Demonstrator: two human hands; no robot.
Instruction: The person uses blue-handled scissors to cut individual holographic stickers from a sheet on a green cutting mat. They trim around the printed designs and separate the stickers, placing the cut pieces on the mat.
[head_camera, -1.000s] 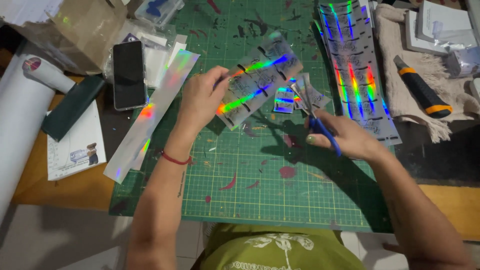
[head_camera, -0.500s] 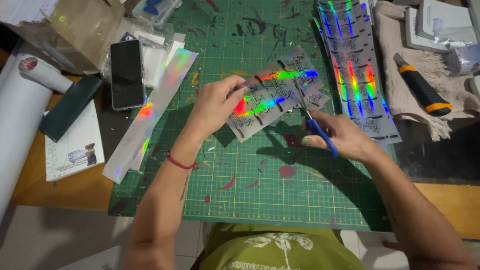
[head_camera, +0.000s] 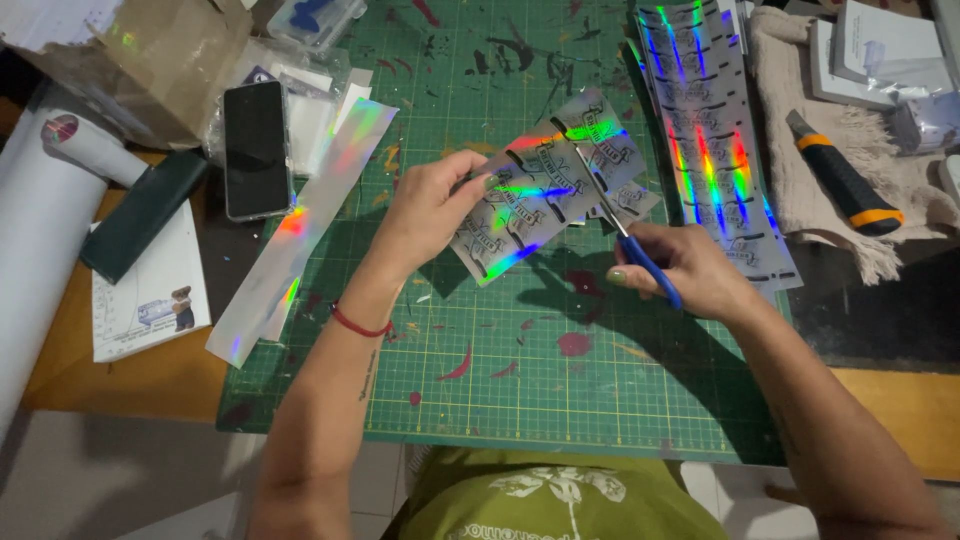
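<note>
Two bare hands work over a green cutting mat (head_camera: 520, 380), seen from above. The left hand (head_camera: 425, 215) pinches the near-left edge of a holographic sticker sheet (head_camera: 545, 190), thumb and fingers closed on it, holding it tilted just above the mat's middle. The right hand (head_camera: 685, 268) is closed around blue-handled scissors (head_camera: 620, 225), whose blades lie across the sheet's right part. A long holographic strip (head_camera: 305, 225) lies on the mat's left edge, with a dark phone (head_camera: 256, 148) just beyond it to the left. More holographic sheets (head_camera: 710, 140) lie at far right on the mat. Farther right, an orange-and-black utility knife (head_camera: 845, 180) rests on a beige cloth (head_camera: 800, 200). A white card with a small picture (head_camera: 145, 290) sits at near left on the wooden table (head_camera: 130, 375).
</note>
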